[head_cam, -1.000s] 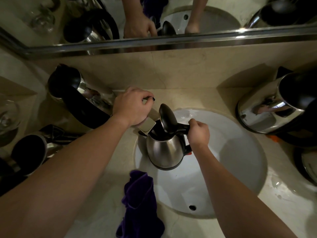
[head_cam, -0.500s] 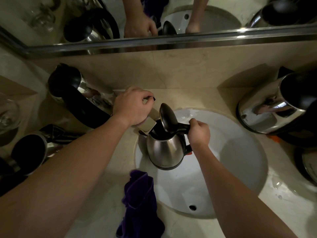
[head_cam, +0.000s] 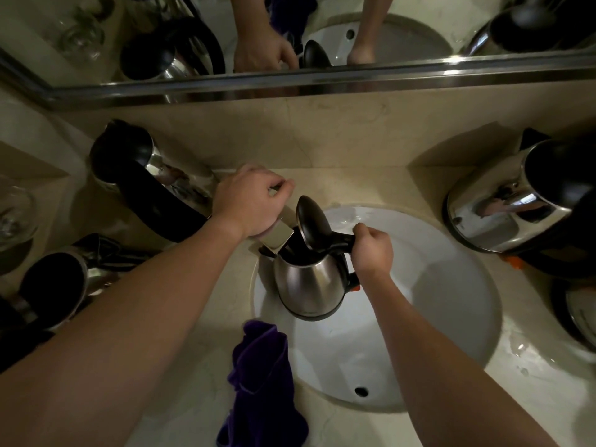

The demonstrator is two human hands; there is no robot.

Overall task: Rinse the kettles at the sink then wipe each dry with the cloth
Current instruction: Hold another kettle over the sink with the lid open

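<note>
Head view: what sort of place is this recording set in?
Probably a bathroom vanity, perhaps a hotel's: a round white basin sunk in a beige stone counter, a wall mirror right above it. Several steel electric kettles and a wine glass stand around.

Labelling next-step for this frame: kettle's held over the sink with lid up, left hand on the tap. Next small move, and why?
Probably work the tap lever with the left hand to run water. The right hand holds the kettle by its handle with the lid open, its mouth under the faucet spout. No stream is visible, and the purple cloth lies unused.
</note>
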